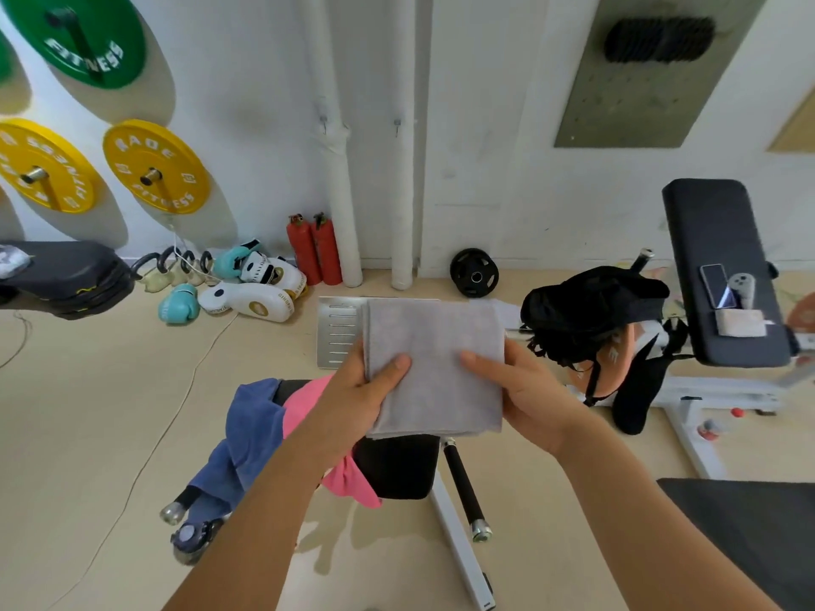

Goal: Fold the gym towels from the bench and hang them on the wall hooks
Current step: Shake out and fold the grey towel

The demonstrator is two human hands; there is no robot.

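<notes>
Both hands, left hand and right hand, pinched the folded grey towel by its side edges above my desk; a loosened pinch, I judged, might let the folds slip open before the wall hooks

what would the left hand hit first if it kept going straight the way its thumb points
The left hand grips the grey towel, thumb pointing right across it. Going straight on, it would probably meet the right hand holding the opposite edge, though depth is hard to judge.
</notes>
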